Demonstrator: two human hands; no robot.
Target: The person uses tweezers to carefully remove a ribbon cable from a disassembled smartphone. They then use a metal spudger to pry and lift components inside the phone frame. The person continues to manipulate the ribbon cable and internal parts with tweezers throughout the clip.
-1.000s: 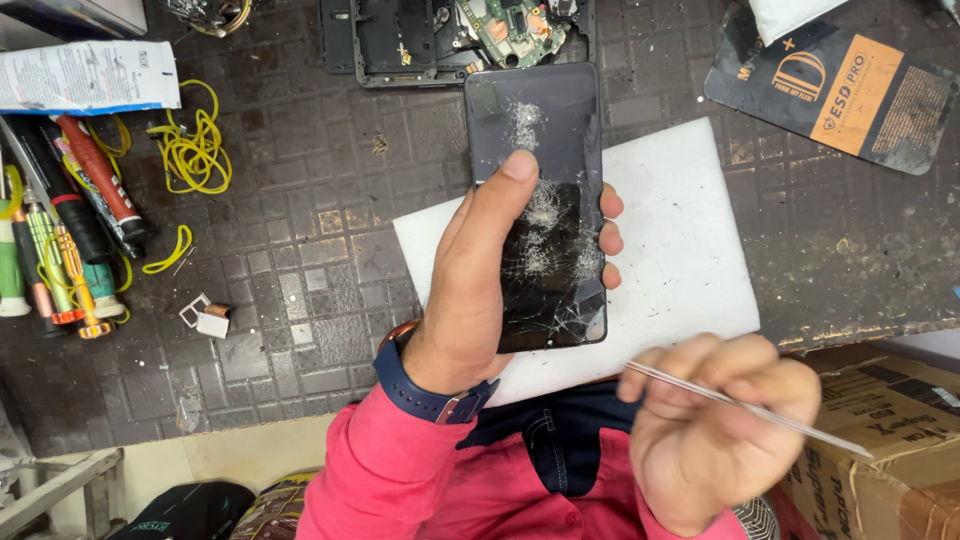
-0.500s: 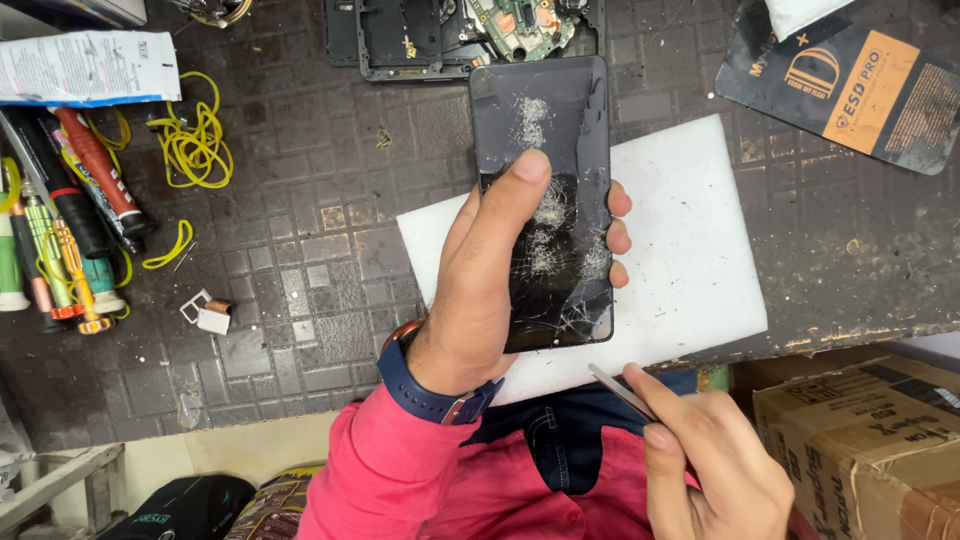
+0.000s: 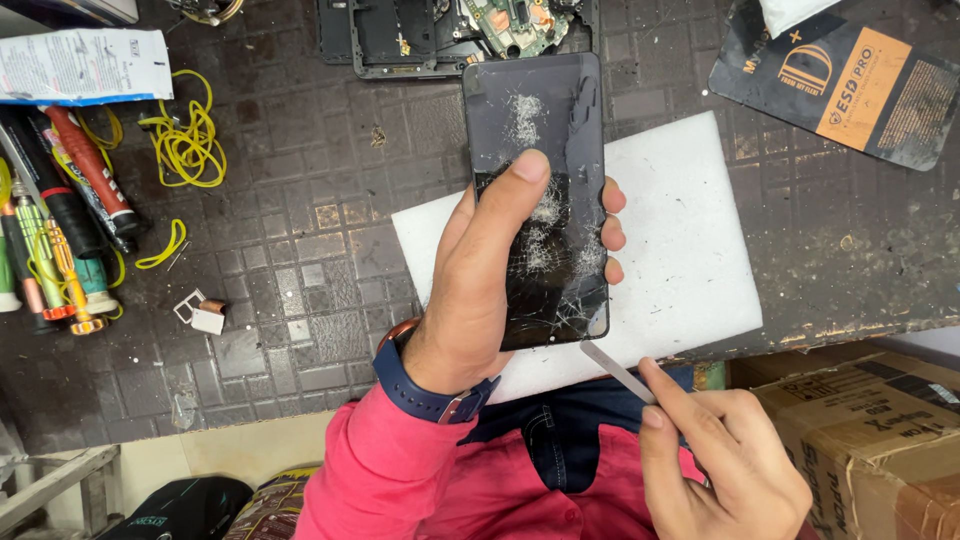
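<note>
The left hand grips a phone with a badly cracked screen, thumb laid across the glass and fingertips wrapped round its right edge, holding it upright above a white pad on the dark mat. The right hand, near and to the right, pinches a thin metal pry tool between thumb and forefinger, its tip touching the phone's near right corner. Far from the phone lies an opened phone frame with a circuit board. To the left sit screwdrivers, yellow bands and a small SIM tray. A dark packet lies far right, a cardboard box near right.
</note>
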